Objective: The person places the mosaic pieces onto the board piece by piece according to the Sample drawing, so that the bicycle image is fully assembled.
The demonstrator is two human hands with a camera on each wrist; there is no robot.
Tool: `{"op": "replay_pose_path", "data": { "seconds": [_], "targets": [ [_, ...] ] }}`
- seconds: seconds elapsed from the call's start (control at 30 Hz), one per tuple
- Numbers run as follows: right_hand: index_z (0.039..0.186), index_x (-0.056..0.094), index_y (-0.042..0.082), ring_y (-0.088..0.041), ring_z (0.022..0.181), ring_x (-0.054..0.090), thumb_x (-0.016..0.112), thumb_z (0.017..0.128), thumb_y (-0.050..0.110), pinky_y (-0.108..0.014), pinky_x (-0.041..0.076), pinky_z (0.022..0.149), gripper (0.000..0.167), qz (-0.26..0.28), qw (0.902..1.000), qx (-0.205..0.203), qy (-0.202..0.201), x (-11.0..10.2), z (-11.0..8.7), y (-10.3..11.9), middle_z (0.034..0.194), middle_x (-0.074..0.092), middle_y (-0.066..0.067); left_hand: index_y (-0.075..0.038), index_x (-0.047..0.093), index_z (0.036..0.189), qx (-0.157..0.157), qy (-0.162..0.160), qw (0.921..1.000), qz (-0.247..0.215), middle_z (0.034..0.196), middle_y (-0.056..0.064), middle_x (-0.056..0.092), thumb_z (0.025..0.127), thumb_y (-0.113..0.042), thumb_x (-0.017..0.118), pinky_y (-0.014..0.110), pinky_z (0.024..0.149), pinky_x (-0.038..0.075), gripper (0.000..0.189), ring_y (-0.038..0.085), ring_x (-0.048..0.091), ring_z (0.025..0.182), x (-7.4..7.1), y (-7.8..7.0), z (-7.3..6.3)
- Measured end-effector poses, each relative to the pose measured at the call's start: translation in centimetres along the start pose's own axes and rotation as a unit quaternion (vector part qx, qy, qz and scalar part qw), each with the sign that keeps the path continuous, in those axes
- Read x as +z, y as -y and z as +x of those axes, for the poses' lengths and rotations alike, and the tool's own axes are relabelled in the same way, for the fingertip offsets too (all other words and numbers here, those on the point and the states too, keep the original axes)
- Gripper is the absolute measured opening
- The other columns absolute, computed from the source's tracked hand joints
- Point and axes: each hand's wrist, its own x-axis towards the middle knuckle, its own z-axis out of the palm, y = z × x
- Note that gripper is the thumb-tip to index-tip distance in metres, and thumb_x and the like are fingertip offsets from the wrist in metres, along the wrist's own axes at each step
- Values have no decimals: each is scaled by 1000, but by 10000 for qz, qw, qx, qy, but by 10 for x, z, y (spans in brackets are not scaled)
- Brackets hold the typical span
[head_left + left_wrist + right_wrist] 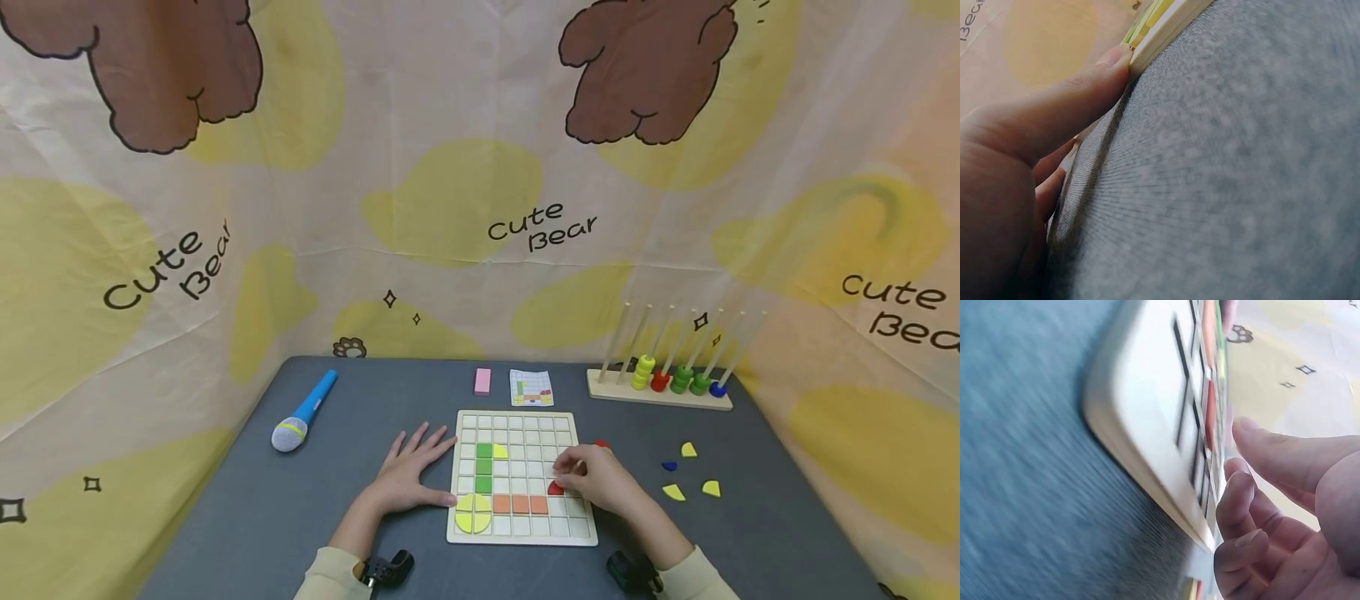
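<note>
A grid board (534,427) with a pale wooden frame lies on the table and carries green, yellow, orange and red pieces. My left hand (408,479) rests at its left side, fingers spread, thumb tip touching the frame's edge. In the left wrist view that thumb (1085,103) lies against the wooden rim. Over the board's right part is my right hand (596,479), fingers loosely bent just above a red piece (556,489) lying on the grid. The right wrist view shows a gap between the thumb (1279,447) and fingers with nothing in it.
A pattern card (531,388) and a pink block (482,382) lie behind the board. A bead counting rack (660,398) stands back right. Loose yellow pieces (711,489) and a blue piece (670,466) lie right. A toy microphone (303,412) lies left.
</note>
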Motion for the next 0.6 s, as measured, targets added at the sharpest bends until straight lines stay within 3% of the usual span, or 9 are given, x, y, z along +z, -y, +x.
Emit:
{"op": "replay_pose_path", "data": {
  "seconds": [0.37, 0.6],
  "targets": [
    [100, 76, 14, -16, 74, 53, 80, 86, 12, -26, 47, 59, 15, -180, 9962, 647, -563, -25, 1, -8, 82, 65, 4, -33, 36, 158, -16, 42, 10000, -13, 168, -5, 24, 70, -74, 75, 60, 123, -4, 105, 30, 5, 158, 0, -1, -1],
    [106, 76, 12, -19, 81, 55, 81, 86, 14, -28, 50, 65, 21, -373, 9923, 822, -848, -38, 2, -27, 99, 69, -4, -34, 36, 158, -17, 30, 10000, -13, 168, -5, 24, 70, -75, 75, 61, 123, -4, 105, 30, 5, 158, 0, -1, -1]
  ]
}}
